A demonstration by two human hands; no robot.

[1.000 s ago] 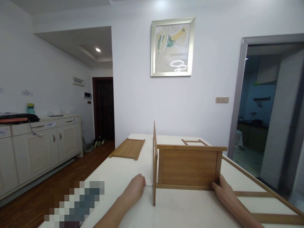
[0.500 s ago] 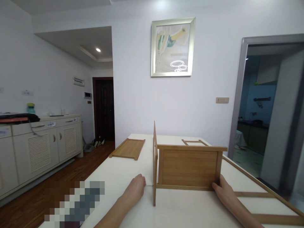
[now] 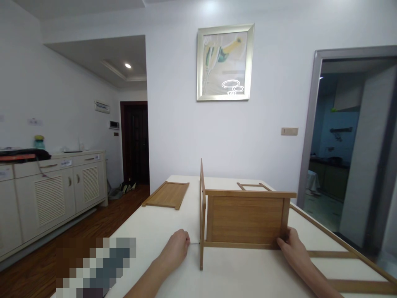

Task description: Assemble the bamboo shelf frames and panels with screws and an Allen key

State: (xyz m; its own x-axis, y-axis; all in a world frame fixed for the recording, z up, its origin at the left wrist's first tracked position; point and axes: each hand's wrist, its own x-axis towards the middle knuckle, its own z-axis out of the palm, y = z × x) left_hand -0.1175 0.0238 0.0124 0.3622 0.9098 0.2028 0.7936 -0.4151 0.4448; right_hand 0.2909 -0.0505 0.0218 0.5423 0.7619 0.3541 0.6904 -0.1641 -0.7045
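On the white table a wooden panel stands on its long edge, joined or set against an upright wooden side frame that I see almost edge-on. My right hand is closed on the panel's lower right corner, thumb on the front face and fingers behind it, out of sight. Left of the side frame, my left hand is closed in a pinch. From its fingers a thin metal rod reaches to the lower part of the frame; its kind cannot be made out.
A second wooden panel lies flat at the table's far left. A small frame piece lies behind the standing panel. A larger wooden frame lies along the right side. A white cabinet stands at the left wall.
Both hands keep their places, with the left hand's fingers shifted very slightly. The panel and side frame stand as before; the view has moved a little.
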